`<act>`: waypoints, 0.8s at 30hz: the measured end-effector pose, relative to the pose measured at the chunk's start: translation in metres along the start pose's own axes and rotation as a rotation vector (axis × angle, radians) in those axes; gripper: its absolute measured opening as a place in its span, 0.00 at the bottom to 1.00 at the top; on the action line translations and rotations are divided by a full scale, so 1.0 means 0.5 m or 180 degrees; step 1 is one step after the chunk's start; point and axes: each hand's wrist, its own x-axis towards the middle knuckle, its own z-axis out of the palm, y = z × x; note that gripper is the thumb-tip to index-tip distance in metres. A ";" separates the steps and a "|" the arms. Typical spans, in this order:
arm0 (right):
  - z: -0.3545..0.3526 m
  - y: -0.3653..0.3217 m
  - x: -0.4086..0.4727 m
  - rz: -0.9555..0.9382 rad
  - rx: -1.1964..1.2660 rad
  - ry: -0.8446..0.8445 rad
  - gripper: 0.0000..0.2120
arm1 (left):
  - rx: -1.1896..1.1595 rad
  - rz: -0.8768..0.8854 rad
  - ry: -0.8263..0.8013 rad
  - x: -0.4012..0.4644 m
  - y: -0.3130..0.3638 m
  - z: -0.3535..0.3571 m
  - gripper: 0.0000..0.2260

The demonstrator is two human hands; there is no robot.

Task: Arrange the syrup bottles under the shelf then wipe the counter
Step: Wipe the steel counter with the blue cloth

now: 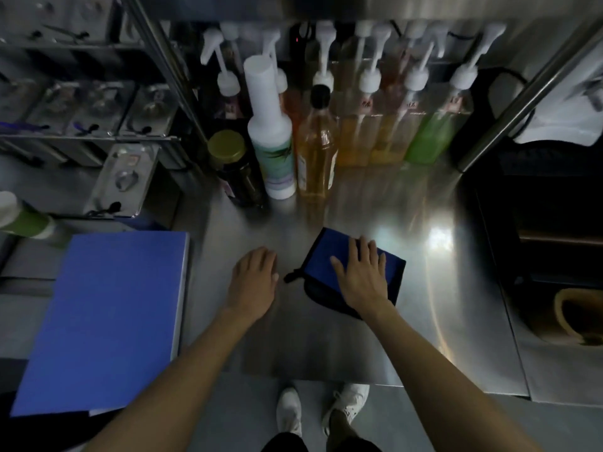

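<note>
My right hand [362, 272] presses flat on a folded blue cloth [329, 252] that lies on the steel counter [326, 337]. My left hand [254, 282] rests palm down on the bare counter just left of the cloth, holding nothing. Behind them, under the shelf, stand several pump-top syrup bottles [388, 125] in amber, orange and green. In front of that row are a tall white bottle [270, 138], an amber bottle with a black cap [316, 148] and a dark jar with a gold lid [233, 168].
A blue board [104, 321] lies at the left. Steel containers [81, 106] fill a rack at the back left. A slanted metal shelf post [528, 93] stands right, beside a dark recess [538, 239]. My feet in white shoes [323, 409] show below the counter edge.
</note>
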 end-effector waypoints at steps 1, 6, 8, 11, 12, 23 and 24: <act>0.016 -0.005 0.001 0.0084 -0.0072 0.0012 0.35 | 0.0083 0.0025 0.0004 0.000 -0.007 0.005 0.23; 0.081 -0.054 0.005 0.0446 -0.0421 0.0509 0.35 | -0.0116 -0.0095 0.0345 -0.019 -0.044 0.020 0.24; 0.093 -0.103 0.020 0.0393 -0.0407 0.0561 0.34 | -0.0233 -0.0257 0.0552 -0.037 -0.065 0.022 0.23; 0.120 -0.196 0.026 0.0026 -0.0323 0.0519 0.32 | -0.0276 -0.0419 0.0586 -0.066 -0.092 0.030 0.23; 0.133 -0.223 0.017 -0.0096 -0.0335 0.0508 0.31 | -0.0231 -0.0389 0.0595 -0.072 -0.098 0.033 0.22; 0.133 -0.062 -0.118 0.0159 -0.0466 0.0556 0.30 | -0.0232 -0.0157 0.0542 -0.084 -0.101 0.048 0.26; 0.116 -0.021 -0.116 0.0309 -0.0451 0.0585 0.30 | -0.0198 -0.0059 0.0592 -0.082 -0.092 0.048 0.26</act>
